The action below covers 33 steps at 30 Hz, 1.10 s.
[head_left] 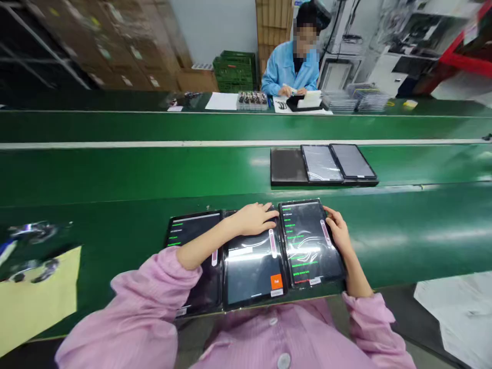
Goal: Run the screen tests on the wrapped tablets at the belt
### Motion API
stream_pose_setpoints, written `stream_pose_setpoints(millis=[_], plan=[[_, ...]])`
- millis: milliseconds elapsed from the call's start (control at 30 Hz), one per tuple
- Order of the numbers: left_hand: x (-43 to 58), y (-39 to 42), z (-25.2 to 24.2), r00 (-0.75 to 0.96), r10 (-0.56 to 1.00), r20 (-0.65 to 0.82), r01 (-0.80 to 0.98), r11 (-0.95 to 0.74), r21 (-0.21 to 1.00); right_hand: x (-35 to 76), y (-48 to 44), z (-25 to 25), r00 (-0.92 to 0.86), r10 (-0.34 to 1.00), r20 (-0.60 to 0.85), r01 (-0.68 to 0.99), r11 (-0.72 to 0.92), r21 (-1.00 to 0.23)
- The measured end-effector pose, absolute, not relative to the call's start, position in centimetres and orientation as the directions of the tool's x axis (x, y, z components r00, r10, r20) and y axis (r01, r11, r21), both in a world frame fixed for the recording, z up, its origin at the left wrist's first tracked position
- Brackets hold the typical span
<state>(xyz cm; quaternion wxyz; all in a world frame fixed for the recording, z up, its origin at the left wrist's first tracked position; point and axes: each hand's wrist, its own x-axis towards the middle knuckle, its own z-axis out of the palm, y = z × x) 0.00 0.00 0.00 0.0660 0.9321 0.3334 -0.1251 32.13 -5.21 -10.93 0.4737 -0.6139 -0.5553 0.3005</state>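
Three black tablets lie side by side on the green bench in front of me. My left hand (254, 219) rests on the upper part of the middle tablet (253, 274), fingers curled toward the right tablet's left edge. My right hand (338, 229) grips the right edge of the right tablet (309, 243), whose screen shows green text lines. The left tablet (192, 230) is partly hidden under my left forearm. The middle screen shows an orange square.
Three more tablets (321, 164) lie on the green conveyor belt (134, 171) beyond. A yellow sheet (34, 302) and plastic wrap (31, 236) sit at my left. Across the line a person in a blue coat (290, 66) works beside trays and paper.
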Motion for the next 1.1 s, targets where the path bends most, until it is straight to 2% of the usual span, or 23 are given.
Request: stream_pose_setpoints(millis=[267,500,633,733,800,900,967,1100], plan=[[0.3,-0.3,-0.4,0.742,0.642,-0.193,0.662,-0.747,0.059,32.0,-5.6,-10.9,0.208,0.968,0.14,0.383,0.052,-0.922],[1.1,-0.6,0.1,0.704,0.674,-0.224,0.705,-0.701,0.104,31.9,-5.4,-11.2,0.236,0.963,0.128,0.31,0.05,-0.949],[1.9,-1.1,0.5,0.651,0.712,-0.261,0.752,-0.651,0.1,31.9,-5.3,-11.6,0.306,0.952,0.025,0.062,0.006,-0.998],[0.6,-1.4,0.6,0.637,0.724,-0.265,0.768,-0.625,0.14,33.1,-5.0,-11.4,0.33,0.936,-0.122,-0.189,-0.061,-0.98],[-1.9,-1.8,0.6,0.554,0.797,-0.242,0.832,-0.534,0.148,34.8,-4.5,-10.9,0.317,0.914,-0.252,-0.399,-0.112,-0.91],[-7.0,-2.4,0.5,0.298,0.927,-0.228,0.954,-0.283,0.096,37.8,-2.7,-9.6,0.274,0.881,-0.387,-0.644,-0.131,-0.754],[-10.1,-2.8,0.5,0.192,0.949,-0.25,0.98,-0.169,0.107,39.0,-0.8,-8.4,0.272,0.867,-0.417,-0.716,-0.107,-0.69],[-12.3,-3.6,0.1,0.077,0.97,-0.232,0.995,-0.059,0.087,38.8,4.0,-6.0,0.294,0.825,-0.483,-0.74,-0.124,-0.661]])
